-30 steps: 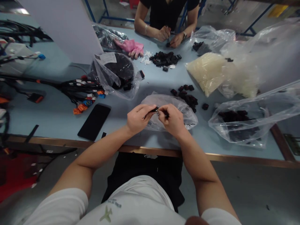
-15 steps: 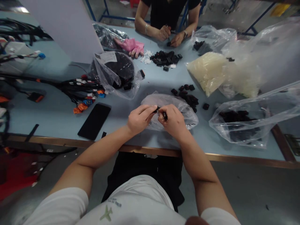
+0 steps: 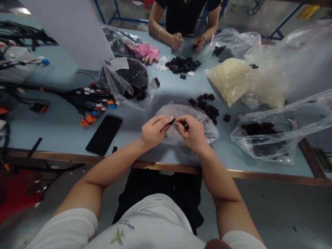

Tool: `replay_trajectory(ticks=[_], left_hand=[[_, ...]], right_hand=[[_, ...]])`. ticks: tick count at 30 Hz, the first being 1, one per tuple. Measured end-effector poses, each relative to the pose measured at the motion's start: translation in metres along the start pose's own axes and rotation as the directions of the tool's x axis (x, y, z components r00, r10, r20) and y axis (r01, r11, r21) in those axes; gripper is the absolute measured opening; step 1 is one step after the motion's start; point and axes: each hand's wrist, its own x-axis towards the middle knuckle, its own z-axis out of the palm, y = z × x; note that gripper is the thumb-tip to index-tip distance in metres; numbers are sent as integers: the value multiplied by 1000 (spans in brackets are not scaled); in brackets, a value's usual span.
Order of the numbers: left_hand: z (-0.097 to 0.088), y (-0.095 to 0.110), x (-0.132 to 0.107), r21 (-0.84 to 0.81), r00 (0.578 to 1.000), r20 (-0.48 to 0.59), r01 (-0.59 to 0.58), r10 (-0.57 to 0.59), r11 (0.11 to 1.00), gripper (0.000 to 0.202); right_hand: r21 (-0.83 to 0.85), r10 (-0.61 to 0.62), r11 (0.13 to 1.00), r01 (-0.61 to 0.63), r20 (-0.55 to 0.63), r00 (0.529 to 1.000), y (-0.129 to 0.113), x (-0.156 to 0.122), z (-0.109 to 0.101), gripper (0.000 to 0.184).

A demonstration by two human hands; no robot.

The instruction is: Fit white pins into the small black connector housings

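Over a clear plastic bag (image 3: 168, 110) near the table's front edge, my two hands meet. My left hand (image 3: 153, 130) pinches a small black connector housing (image 3: 172, 121) between thumb and fingers. The fingertips of my right hand (image 3: 193, 131) are closed at the housing's near end, on a small shiny piece (image 3: 175, 125) too tiny to name. A dark object (image 3: 186, 127) shows inside the curled right fingers; its kind is hidden. Just beyond the bag lies a loose pile of black connector housings (image 3: 210, 110), with a single one (image 3: 227, 118) apart to the right.
A black phone (image 3: 104, 135) lies left of my hands, near wire harnesses (image 3: 89, 100). Bags of black parts (image 3: 261, 138) stand to the right and back left, with a bag of cream-coloured pieces (image 3: 229, 77) behind. Across the table a person's hands (image 3: 177, 41) work beside another housing pile (image 3: 183, 65).
My right fingers have shifted slightly at the housing, opening a little around the dark object. My left hand stays put. The co-worker's hands have moved apart.
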Motion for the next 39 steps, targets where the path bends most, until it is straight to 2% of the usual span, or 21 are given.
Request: replay_trajectory(ticks=[3, 5, 8, 10, 13, 18, 21, 30, 35, 39], left_hand=[[-2, 2, 3, -28, 998, 21, 63, -62, 998, 19], [-4, 3, 5, -56, 996, 35, 87, -86, 995, 19], [-5, 5, 6, -80, 997, 30, 67, -65, 995, 18], [-5, 6, 6, -93, 998, 23, 52, -50, 994, 17], [-5, 5, 6, -113, 996, 49, 81, -76, 990, 18], [-3, 2, 7, -158, 982, 68, 185, -176, 970, 23], [-3, 2, 8, -183, 978, 62, 206, -197, 961, 21], [-2, 2, 6, -211, 987, 44, 159, -153, 965, 20], [1, 2, 5, -173, 989, 14, 149, -149, 974, 18], [1, 1, 7, -203, 980, 24, 200, -199, 959, 18]], right_hand=[[200, 182, 963, -182, 20, 983, -2, 4, 0, 10], [362, 295, 884, -297, 61, 953, -3, 5, 0, 19], [584, 426, 656, -479, 238, 873, -5, 7, -1, 36], [650, 443, 500, -573, 376, 814, -7, 8, -2, 43], [674, 437, 384, -631, 470, 767, -11, 10, -3, 50], [717, 441, 317, -621, 468, 766, -14, 11, -3, 53], [739, 436, 287, -609, 466, 770, -15, 11, -3, 53], [728, 453, 313, -610, 450, 770, -14, 9, 1, 50], [741, 482, 294, -603, 431, 763, -14, 9, 5, 48], [723, 479, 311, -617, 442, 758, -16, 10, 3, 50]])
